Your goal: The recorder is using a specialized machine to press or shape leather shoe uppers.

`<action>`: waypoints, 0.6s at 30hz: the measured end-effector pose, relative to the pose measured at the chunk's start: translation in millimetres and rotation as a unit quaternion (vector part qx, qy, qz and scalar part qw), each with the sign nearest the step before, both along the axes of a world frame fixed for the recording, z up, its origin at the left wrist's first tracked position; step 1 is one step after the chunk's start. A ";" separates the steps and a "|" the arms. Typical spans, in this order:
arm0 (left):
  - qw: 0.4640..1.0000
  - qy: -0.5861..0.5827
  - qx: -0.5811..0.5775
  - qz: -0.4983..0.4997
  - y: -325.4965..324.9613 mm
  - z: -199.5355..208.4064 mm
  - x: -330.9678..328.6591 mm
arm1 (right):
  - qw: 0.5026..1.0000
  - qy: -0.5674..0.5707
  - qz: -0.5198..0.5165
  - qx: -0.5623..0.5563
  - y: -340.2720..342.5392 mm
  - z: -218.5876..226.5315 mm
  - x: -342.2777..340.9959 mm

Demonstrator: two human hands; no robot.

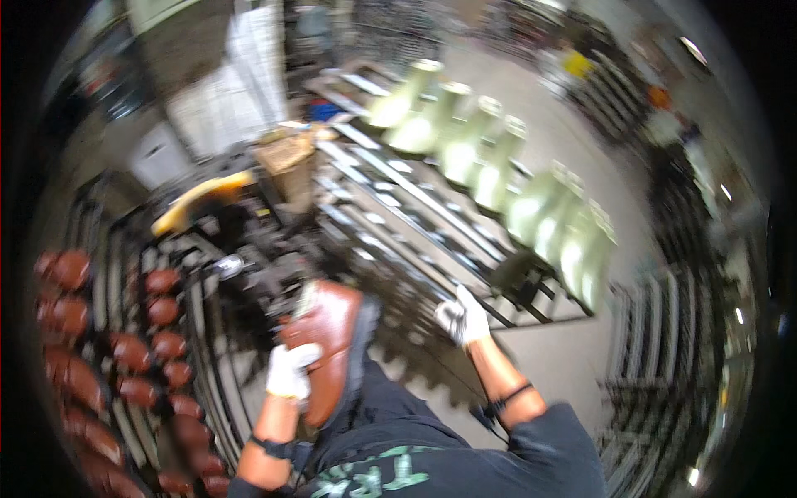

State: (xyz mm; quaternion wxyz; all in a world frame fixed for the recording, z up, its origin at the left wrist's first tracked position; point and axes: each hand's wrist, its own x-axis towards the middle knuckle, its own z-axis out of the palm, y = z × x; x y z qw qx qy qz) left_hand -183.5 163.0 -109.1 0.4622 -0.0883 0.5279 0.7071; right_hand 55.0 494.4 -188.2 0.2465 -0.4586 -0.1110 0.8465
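Note:
My left hand (290,370), in a white glove, is closed around the side of a brown leather shoe (328,336) with a dark sole. The shoe is held upright along its length in front of my body, its upper end close to a dark machine (274,278). My right hand (466,318), also gloved in white, is out to the right near the lower edge of a metal rack (415,195). Its thumb and fingers look apart, with nothing visible between them. Pale green shoe lasts (498,158) stand in a row along the rack's far side.
More brown shoes (70,315) fill racks at the left. A yellow curved part (199,199) and a brown cardboard box (286,162) sit by the machine. Dark metal racks (664,332) stand at the right. The picture is blurred by motion.

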 end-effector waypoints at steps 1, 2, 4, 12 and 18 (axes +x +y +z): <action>0.998 -0.044 0.036 0.024 26.3 21.1 11.2 | 0.993 0.033 0.114 -0.013 -31.9 34.3 -10.1; 0.998 -0.033 0.053 0.017 39.8 6.7 20.2 | 0.968 0.104 0.217 0.065 -64.8 54.7 -38.4; 0.999 0.049 -0.002 0.018 54.3 2.8 36.6 | 0.901 0.051 0.309 0.300 -115.9 136.4 -107.5; 0.961 0.254 -0.094 -0.047 -41.3 -5.0 -6.4 | 0.645 -0.112 0.365 0.662 -125.3 243.8 -245.7; 0.991 0.038 -0.082 0.098 -117.5 -31.4 -9.8 | 0.547 -0.164 0.388 0.723 -127.0 262.0 -282.5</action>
